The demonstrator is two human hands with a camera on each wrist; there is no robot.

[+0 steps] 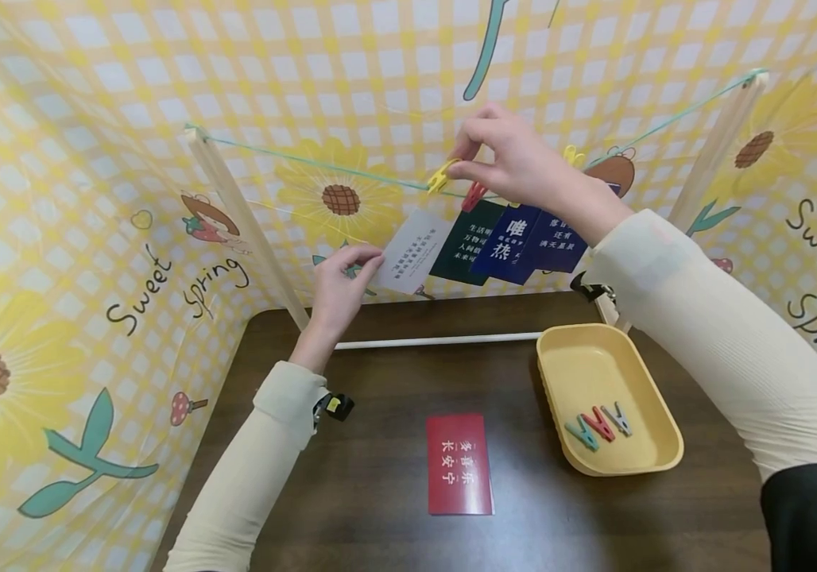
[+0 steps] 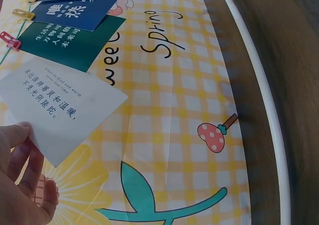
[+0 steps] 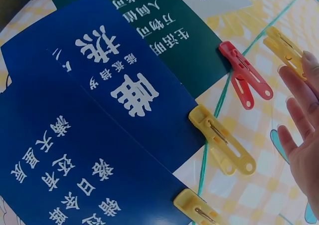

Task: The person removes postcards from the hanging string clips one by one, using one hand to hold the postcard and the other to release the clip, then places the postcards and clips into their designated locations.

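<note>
My left hand [image 1: 340, 290] pinches the left edge of a white card [image 1: 414, 250] with black lettering, holding it below the green string [image 1: 323, 165]. Between thumb and finger, my right hand [image 1: 512, 159] grips a yellow clothespin [image 1: 440, 176] at the string, above that card. Just right of it a red clothespin [image 3: 244, 73] clips a dark green card [image 3: 184, 45] to the string. Two blue cards [image 3: 114, 80] hang beyond, each under its own yellow clothespin [image 3: 222, 140]. The white card's upper edge lies close to the green card in the left wrist view.
A yellow basket [image 1: 612, 349] on the brown table holds several clothespins [image 1: 599, 423]. A red card [image 1: 460, 465] with white lettering lies at the front middle. Wooden posts [image 1: 244, 222] carry the string, with a white rod [image 1: 444, 341] low between them.
</note>
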